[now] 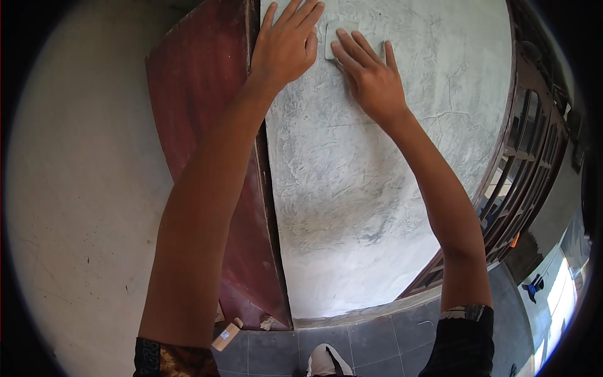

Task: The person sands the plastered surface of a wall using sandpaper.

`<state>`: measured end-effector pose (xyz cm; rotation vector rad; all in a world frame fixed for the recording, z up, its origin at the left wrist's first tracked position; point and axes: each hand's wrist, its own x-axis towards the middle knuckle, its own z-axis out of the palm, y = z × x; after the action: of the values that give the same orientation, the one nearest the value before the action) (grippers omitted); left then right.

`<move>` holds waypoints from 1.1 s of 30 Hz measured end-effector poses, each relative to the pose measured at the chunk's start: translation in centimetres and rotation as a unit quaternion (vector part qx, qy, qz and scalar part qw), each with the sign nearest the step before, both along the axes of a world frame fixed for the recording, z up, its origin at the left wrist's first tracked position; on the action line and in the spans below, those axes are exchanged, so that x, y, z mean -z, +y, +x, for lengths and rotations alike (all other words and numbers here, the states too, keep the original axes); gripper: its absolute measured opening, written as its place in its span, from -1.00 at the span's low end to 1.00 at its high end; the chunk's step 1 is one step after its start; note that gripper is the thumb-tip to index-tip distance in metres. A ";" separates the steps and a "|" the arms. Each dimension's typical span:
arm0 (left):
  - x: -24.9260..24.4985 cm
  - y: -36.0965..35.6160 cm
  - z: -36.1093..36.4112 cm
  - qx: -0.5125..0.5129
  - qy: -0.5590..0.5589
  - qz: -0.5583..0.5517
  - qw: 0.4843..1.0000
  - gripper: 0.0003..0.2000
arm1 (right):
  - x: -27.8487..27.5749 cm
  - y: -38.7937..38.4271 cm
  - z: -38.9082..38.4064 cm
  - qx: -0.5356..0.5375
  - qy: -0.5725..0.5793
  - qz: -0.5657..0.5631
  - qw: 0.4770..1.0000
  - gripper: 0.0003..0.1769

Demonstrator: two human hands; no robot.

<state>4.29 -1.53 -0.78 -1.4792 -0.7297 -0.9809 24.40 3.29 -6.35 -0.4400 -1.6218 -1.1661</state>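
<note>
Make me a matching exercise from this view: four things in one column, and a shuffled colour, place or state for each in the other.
1. Left hand
2. Tall panel
3. Floor tiles
4. Small sheet

A. Dark red
B. Partly under the right hand
C. Fingers spread
D. Dark grey

Pairs: 1-C, 2-A, 3-D, 4-B

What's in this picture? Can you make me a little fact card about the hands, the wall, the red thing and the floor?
Left hand: open, fingers spread over the wall, near the red panel's edge
Right hand: fingers over a small pale piece at the wall
Wall: grey, rough, marked with thin lines
Red panel: dark red, left of the wall
Floor: grey tiles, with a small light-brown block
</note>
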 end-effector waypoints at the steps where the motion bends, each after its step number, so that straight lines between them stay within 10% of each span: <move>1: -0.1 0.0 0.0 0.001 -0.001 -0.004 1.000 -0.50 | -2.8 0.4 -0.2 0.012 0.015 0.028 0.999 -0.52; 8: 0.2 -0.1 0.0 0.003 -0.004 -0.003 1.000 -0.50 | 5.4 0.2 -0.3 -0.035 -0.021 -0.040 0.998 -0.50; 15: 0.0 -0.2 0.1 0.010 0.000 -0.002 1.000 -0.51 | -5.5 1.2 -0.4 -0.040 0.010 0.056 0.998 -0.57; 20: 0.2 -0.2 0.0 0.011 -0.001 0.009 1.000 -0.50 | 5.2 -0.1 -0.3 -0.048 -0.025 -0.042 0.998 -0.52; 26: 0.0 -0.2 0.1 0.010 -0.005 -0.002 1.000 -0.50 | -4.5 0.7 -0.4 0.003 0.042 0.020 0.999 -0.58; 33: 0.1 -0.3 0.1 0.004 -0.007 0.000 1.000 -0.51 | 5.0 -0.4 0.5 -0.013 -0.023 -0.042 0.999 -0.58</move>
<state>4.42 -1.85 -0.87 -1.4780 -0.7352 -0.9983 24.94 2.86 -11.38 -0.4473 -1.7154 -1.0996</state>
